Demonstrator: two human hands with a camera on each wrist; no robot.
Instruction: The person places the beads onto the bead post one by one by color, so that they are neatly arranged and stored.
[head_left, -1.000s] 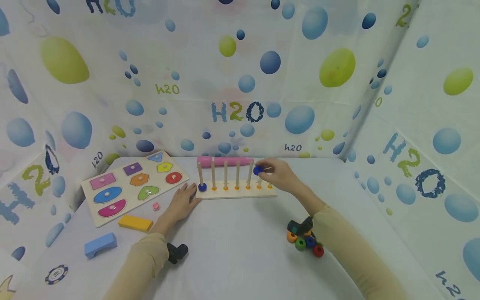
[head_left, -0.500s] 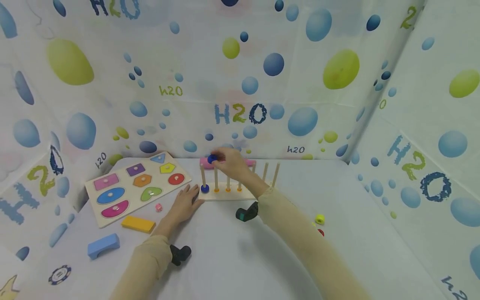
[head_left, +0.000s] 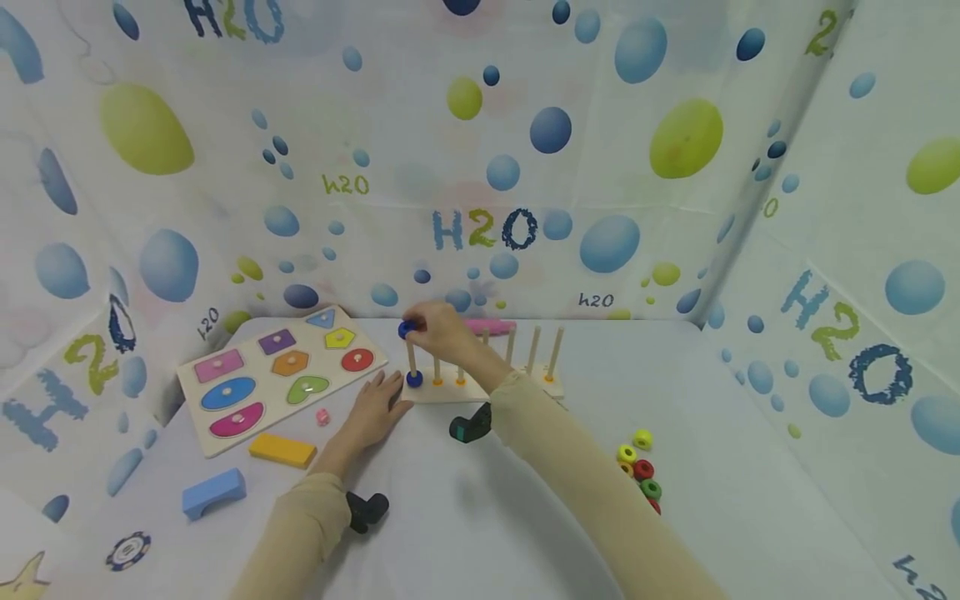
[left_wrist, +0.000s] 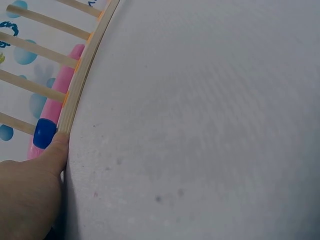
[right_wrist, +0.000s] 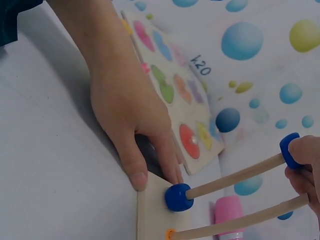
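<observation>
A wooden peg board (head_left: 480, 392) carries a row of upright pegs. My right hand (head_left: 444, 332) pinches a blue bead (right_wrist: 289, 151) between thumb and fingers at the top of the leftmost peg (right_wrist: 235, 176). In the right wrist view, the peg's tip meets that bead. A second blue bead (head_left: 414, 380) sits at the foot of the same peg. My left hand (head_left: 375, 410) rests at the board's left end, fingers extended. Its thumb (left_wrist: 57, 147) touches the board's front edge in the left wrist view.
Behind the board lies a pink cylindrical thing (head_left: 491, 327). Left are a shape puzzle (head_left: 266, 383), a yellow block (head_left: 282, 450), a blue arched block (head_left: 214, 493), a small pink cube (head_left: 322, 417) and a poker chip (head_left: 128, 551). Several coloured beads (head_left: 643, 470) lie at right.
My right hand has carried the blue bead leftward from the board's right side to the top of the leftmost peg. The left hand keeps its place at the board's end.
</observation>
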